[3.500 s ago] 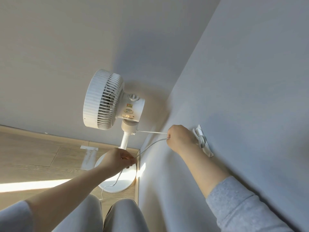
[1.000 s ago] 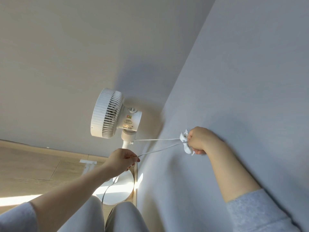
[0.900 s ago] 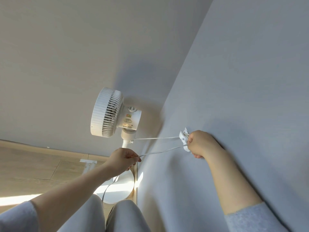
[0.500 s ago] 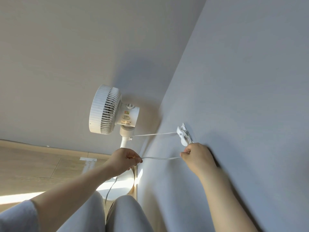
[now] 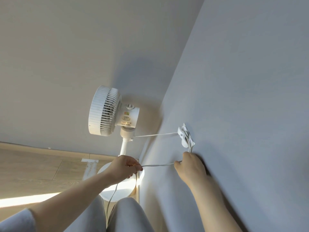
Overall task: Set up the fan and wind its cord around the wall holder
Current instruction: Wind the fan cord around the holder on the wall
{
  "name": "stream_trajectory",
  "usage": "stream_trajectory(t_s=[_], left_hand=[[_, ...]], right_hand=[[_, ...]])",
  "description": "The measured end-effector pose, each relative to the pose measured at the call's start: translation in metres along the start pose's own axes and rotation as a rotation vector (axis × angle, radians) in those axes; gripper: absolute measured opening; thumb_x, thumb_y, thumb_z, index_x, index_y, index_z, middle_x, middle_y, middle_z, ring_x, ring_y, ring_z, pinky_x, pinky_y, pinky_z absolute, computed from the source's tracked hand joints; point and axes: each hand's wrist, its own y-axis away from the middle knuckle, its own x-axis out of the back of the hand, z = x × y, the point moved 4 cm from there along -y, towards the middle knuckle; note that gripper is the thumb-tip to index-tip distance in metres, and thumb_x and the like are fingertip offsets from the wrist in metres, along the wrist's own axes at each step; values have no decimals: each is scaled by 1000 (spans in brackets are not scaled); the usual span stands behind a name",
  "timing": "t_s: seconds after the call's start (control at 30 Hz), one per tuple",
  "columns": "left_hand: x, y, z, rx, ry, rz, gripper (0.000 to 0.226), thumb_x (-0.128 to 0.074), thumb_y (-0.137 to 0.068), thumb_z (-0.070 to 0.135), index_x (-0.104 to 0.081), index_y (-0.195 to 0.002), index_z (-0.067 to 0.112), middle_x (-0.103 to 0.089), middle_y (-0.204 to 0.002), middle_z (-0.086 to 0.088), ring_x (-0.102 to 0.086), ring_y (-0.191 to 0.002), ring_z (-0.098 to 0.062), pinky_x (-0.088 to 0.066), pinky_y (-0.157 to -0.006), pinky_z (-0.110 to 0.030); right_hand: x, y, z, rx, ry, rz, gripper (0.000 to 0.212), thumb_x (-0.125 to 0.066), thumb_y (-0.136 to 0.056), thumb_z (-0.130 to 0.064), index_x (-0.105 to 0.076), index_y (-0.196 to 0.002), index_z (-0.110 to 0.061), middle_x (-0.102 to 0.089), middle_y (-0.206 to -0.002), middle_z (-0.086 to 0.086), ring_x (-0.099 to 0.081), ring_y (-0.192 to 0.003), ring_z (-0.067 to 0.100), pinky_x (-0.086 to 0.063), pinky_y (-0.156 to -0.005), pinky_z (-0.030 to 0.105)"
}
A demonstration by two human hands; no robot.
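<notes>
Now winding step: right hand [image 5: 190, 166] and left hand [image 5: 124, 166] pinch cord [image 5: 158, 164] below wall holder [image 5: 185, 136], centre-right of frame. Next, probably loop cord up around holder.

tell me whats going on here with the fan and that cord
A person is wrapping the cord of the fan onto the wall holder. The fan stands upright in the corner. The cord runs from the fan's neck to the holder, loops over it and drops to the right hand, which grips it just below. From there it stretches to the left hand, which pinches it; the rest hangs slack toward the floor.
</notes>
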Motion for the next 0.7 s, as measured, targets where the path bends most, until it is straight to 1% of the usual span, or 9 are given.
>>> stream_trajectory(t_s=[0.03, 0.07, 0.13, 0.27, 0.37, 0.47, 0.57, 0.7], left_hand=[[-1, 0, 1, 5, 16, 2, 14, -64, -84, 15, -76, -82, 9, -64, -66, -1, -52, -58, -14, -47, -57, -23], [-2, 0, 2, 10, 28, 6, 14, -64, -85, 14, -76, -82, 7, -64, -65, -1, -52, -58, -15, -47, -56, -23], [-2, -1, 4, 17, 34, 7, 15, -63, -86, 14, -76, -82, 6, -64, -64, 0, -52, -57, -14, -47, -55, -21], [-2, -1, 3, 36, 21, 3, 15, -62, -86, 13, -76, -81, 7, -66, -65, 0, -54, -58, -15, -48, -56, -22], [-1, -1, 2, 41, 11, 20, 16, -62, -86, 11, -76, -80, 7, -66, -66, -1, -54, -59, -16, -48, -57, -23], [2, -4, 2, 45, 12, 38, 15, -63, -85, 11, -76, -78, 8, -66, -62, 1, -55, -57, -15, -50, -58, -25], [4, -5, 3, 41, 1, 50, 15, -64, -84, 12, -76, -76, 9, -65, -60, 3, -53, -56, -13, -50, -59, -25], [4, -6, 1, 52, -27, 54, 15, -65, -82, 11, -77, -74, 13, -71, -68, -4, -56, -59, -14, -53, -64, -29]], right_hand=[[-2, 0, -2, -6, 14, 3, 24, -48, -90, -25, -58, -92, -3, -62, -99, 12, -58, -100, 32, -44, -73, 31], [-5, -1, -3, -15, 19, 6, 29, -48, -90, -27, -58, -101, -2, -61, -110, 13, -57, -106, 31, -45, -78, 31], [-7, -2, -4, -42, 9, 26, 31, -49, -90, -27, -57, -107, -2, -57, -117, 14, -55, -110, 29, -46, -82, 31], [-8, -6, -7, -100, -19, 75, 30, -46, -91, -27, -56, -106, -2, -57, -115, 14, -58, -105, 29, -45, -75, 30], [-8, -8, -8, -161, -78, 115, 33, -45, -91, -30, -57, -105, -2, -61, -111, 14, -60, -102, 30, -40, -69, 30], [-13, -10, -4, -218, -194, 113, 36, -46, -90, -32, -58, -103, -1, -64, -107, 13, -60, -101, 31, -41, -70, 31], [-19, -9, -3, -254, -271, 94, 35, -48, -90, -32, -57, -102, -1, -63, -107, 13, -59, -101, 31, -45, -75, 33], [-29, -14, -3, -248, -328, 52, 33, -48, -89, -29, -57, -103, 0, -63, -108, 13, -58, -102, 31, -46, -78, 34]])
